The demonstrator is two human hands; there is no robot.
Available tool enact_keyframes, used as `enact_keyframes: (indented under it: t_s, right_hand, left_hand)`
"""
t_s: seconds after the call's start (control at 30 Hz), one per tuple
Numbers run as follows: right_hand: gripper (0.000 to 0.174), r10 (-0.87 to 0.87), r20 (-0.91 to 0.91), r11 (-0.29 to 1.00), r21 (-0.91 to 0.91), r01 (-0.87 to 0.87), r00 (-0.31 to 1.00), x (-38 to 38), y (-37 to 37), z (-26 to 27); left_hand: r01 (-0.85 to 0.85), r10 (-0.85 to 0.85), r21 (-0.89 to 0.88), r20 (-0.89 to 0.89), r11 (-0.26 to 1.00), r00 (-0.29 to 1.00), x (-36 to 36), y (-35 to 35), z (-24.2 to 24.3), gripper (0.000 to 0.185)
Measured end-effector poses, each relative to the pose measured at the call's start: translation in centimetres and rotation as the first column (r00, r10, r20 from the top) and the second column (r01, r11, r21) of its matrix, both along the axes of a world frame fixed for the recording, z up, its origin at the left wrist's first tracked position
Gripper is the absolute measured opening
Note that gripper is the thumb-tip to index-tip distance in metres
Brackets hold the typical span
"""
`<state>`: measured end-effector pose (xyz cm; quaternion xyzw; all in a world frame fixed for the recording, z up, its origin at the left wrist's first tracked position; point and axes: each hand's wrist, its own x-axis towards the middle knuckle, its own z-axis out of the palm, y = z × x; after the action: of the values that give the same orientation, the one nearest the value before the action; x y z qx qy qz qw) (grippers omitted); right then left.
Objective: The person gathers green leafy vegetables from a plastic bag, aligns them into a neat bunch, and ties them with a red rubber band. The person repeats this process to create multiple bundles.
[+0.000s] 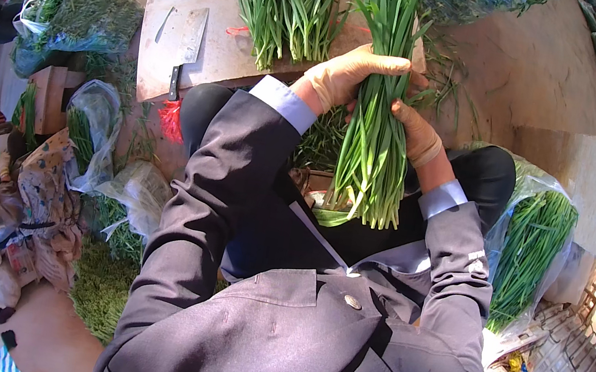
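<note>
Between my two gloved hands is a thick bundle of long green garlic chives (370, 156), its pale cut ends hanging towards my lap and its leaves pointing away from me. My left hand (352, 76) wraps it from the left, thumb across the front. On the right side, my right hand (419, 132) holds it lower down, with the thumb against the stems. Beyond them, more chives (292, 12) lie on a low board (216, 58). A cleaver (193, 37) with a black handle rests near the board's left end, beside a thin blade-like piece (164, 24).
Red ties (171, 120) hang by the board's near left corner. Bagged greens (83, 15) stand at the left, and a bag of chives (533, 256) is by my right knee. Another person (6, 206) sits at far left. A wire rack (554, 363) is at lower right.
</note>
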<state>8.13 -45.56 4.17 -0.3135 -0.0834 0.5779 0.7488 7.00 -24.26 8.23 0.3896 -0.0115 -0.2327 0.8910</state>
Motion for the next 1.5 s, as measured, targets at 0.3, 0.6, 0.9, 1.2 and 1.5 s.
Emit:
enact_keyframes:
  t_s: [0.3,0.6,0.9,1.2,1.5]
  right_hand:
    - [0.069,0.092,0.255,0.982,-0.181,-0.045,0.963,0.0,-1.4,0.0]
    - [0.066,-0.09,0.143,0.979,-0.171,0.114,0.986,-2.6,-1.4,2.4]
    - [0.035,-0.048,0.99,0.578,-0.082,0.812,0.134,-5.2,-4.1,7.0]
    - [0.041,0.254,0.796,0.752,0.194,0.63,-0.549,-9.3,-1.8,8.1]
    - [0.019,0.539,0.82,0.805,-0.436,0.402,-0.192,-8.6,-7.1,7.1]
  left_hand:
    - [0.055,-0.06,0.044,0.112,0.998,0.992,-1.3,0.2,-0.8,0.103]
    - [-0.1,0.112,-0.173,0.062,0.98,0.992,-3.6,-1.5,1.0,0.091]
    - [-0.461,0.45,-0.069,-0.131,0.885,0.883,-2.1,3.5,0.7,0.05]
    - [-0.616,0.583,0.037,-0.372,0.787,0.722,-0.3,4.8,0.7,0.018]
    - [-0.689,0.66,0.058,-0.354,0.722,0.662,0.7,7.1,0.3,0.018]
